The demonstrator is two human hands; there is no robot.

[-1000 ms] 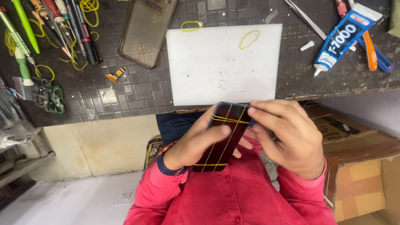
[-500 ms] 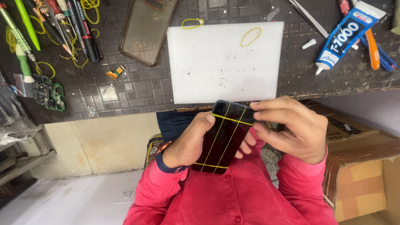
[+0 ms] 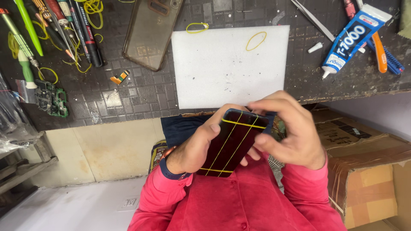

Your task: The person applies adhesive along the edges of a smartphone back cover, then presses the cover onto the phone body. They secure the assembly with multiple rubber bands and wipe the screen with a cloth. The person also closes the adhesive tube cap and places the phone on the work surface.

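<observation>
2 hands share 1 phone (image 3: pixel 233 143): I see my left hand (image 3: pixel 195 147) with its grip clamped on the lower edge, my right hand (image 3: pixel 291 130) closed over the top corner. Since 1 second back the phone has barely shifted, and the right fingers sit a bit higher on its top. It is dark and glossy, tilted, bound by yellow rubber bands, held over my lap just below the table (image 3: pixel 128 98). On the table: 1 white foam pad (image 3: pixel 214 81), 1 clear phone case (image 3: pixel 150 30), 1 glue tube (image 3: pixel 353 38).
</observation>
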